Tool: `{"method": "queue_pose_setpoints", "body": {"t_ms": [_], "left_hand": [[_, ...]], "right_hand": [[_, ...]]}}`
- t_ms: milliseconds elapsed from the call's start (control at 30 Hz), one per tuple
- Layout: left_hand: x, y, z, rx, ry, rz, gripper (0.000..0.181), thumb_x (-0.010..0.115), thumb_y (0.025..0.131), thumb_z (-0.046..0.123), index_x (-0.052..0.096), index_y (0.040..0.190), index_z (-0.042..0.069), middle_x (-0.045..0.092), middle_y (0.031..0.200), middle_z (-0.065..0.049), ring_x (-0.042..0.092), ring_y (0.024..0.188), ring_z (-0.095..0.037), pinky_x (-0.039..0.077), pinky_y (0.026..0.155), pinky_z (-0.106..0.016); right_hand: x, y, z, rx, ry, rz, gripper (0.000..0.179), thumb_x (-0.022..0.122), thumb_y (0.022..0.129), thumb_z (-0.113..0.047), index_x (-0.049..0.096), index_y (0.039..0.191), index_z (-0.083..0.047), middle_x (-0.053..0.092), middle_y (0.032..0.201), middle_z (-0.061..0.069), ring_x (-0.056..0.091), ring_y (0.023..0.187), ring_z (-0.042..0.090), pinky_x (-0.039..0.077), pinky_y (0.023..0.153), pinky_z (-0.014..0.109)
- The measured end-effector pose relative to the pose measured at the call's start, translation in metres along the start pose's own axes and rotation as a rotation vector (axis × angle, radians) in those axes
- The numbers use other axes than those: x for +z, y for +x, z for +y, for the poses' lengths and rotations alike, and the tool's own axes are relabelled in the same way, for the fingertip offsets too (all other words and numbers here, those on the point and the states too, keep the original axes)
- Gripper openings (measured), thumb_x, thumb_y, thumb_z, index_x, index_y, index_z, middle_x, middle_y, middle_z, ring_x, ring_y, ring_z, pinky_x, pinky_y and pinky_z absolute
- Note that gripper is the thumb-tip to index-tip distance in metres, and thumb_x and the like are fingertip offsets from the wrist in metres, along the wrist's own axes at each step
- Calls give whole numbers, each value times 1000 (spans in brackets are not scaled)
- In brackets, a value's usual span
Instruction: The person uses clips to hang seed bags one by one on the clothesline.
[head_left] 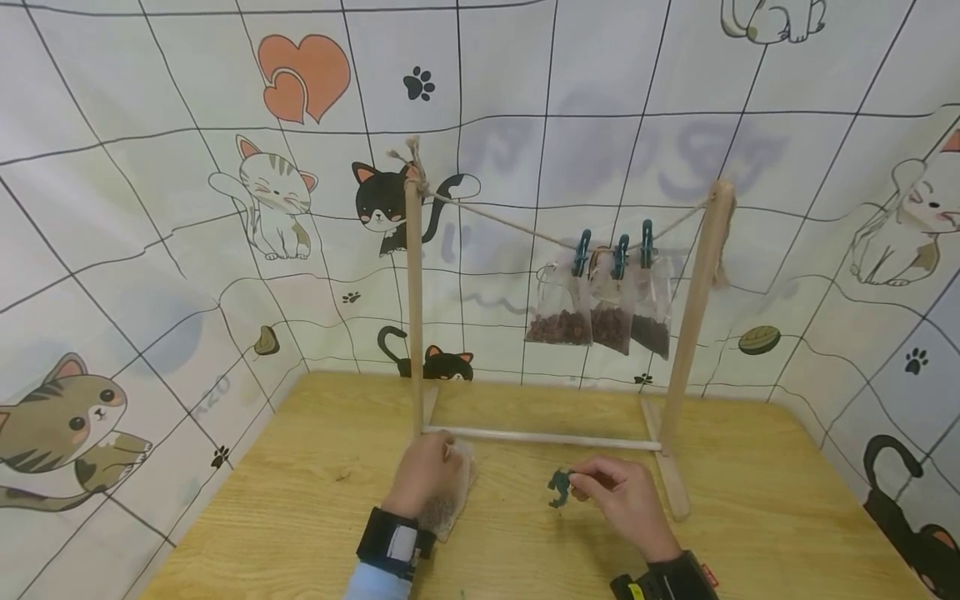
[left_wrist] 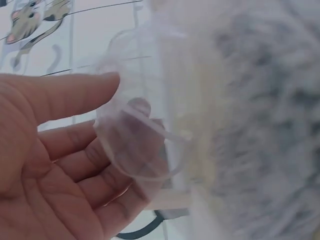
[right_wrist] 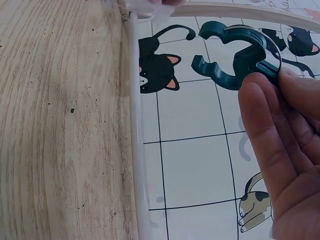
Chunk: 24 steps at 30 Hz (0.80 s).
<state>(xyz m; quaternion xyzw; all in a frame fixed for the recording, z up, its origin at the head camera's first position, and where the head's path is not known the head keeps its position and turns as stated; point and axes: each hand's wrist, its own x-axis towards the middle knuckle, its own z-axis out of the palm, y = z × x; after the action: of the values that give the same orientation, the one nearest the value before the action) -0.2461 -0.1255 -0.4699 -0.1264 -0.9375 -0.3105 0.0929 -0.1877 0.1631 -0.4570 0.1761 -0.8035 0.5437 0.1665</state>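
Note:
My left hand (head_left: 426, 473) holds a clear plastic bag (head_left: 460, 492) near the foot of the left post. In the left wrist view, thumb and fingers pinch the upper edge of this bag (left_wrist: 270, 125), and grey, crumbly contents show blurred through the plastic. Apart from it, to the right, my right hand (head_left: 628, 504) pinches a dark green plastic clip (head_left: 558, 486) over the table. The right wrist view has the clip (right_wrist: 245, 61) between thumb and index finger, its two curved arms spread and nothing between them.
A wooden stand has a left post (head_left: 415, 317), a right post (head_left: 693, 317) and a white bottom rod (head_left: 540, 436). From its sagging string (head_left: 510, 223), green clips (head_left: 582, 252) hold three filled bags (head_left: 558, 327) towards the right. A cat-print cloth (head_left: 495, 75) hangs behind the table (head_left: 300, 500).

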Motion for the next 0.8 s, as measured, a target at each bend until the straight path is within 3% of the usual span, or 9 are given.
{"method": "queue_pose_setpoints", "body": {"t_ms": [167, 333, 467, 633, 800], "left_hand": [[-15, -1, 5, 36, -24, -35, 9, 65, 79, 13, 64, 85, 6, 58, 76, -2, 49, 63, -12, 43, 54, -26], [-31, -4, 16, 34, -43, -96, 14, 69, 77, 16, 67, 89, 8, 62, 80, -1, 52, 70, -12, 44, 58, -26], [-39, -7, 24, 58, -47, -101, 11, 70, 77, 17, 68, 86, 12, 61, 76, 3, 52, 68, -10, 44, 57, -25], [-43, -10, 33, 96, -56, -38, 4, 69, 78, 19, 66, 81, 18, 57, 70, 7, 49, 62, -9, 42, 54, -25], [-44, -9, 45, 101, -81, 46, 11, 68, 81, 21, 69, 91, 18, 62, 77, 6, 53, 65, -6, 44, 56, -23]], "right_hand": [[-1, 0, 1, -7, -19, 9, 5, 68, 81, -23, 69, 83, -17, 65, 70, -6, 61, 59, 10, 52, 56, 36], [-3, 0, 0, -11, -24, 14, 5, 68, 81, -22, 69, 84, -18, 66, 71, -8, 61, 61, 9, 52, 57, 35], [-5, 0, -4, -10, -7, 23, 5, 69, 80, -21, 69, 84, -18, 66, 72, -7, 62, 61, 9, 53, 57, 34], [-10, 2, -8, -51, 11, 48, 6, 69, 79, -14, 69, 85, -15, 67, 72, -3, 62, 61, 11, 52, 56, 33], [-17, 9, -9, -139, 24, 62, 10, 67, 79, -4, 69, 86, -10, 67, 73, 3, 63, 62, 13, 52, 56, 32]]}}
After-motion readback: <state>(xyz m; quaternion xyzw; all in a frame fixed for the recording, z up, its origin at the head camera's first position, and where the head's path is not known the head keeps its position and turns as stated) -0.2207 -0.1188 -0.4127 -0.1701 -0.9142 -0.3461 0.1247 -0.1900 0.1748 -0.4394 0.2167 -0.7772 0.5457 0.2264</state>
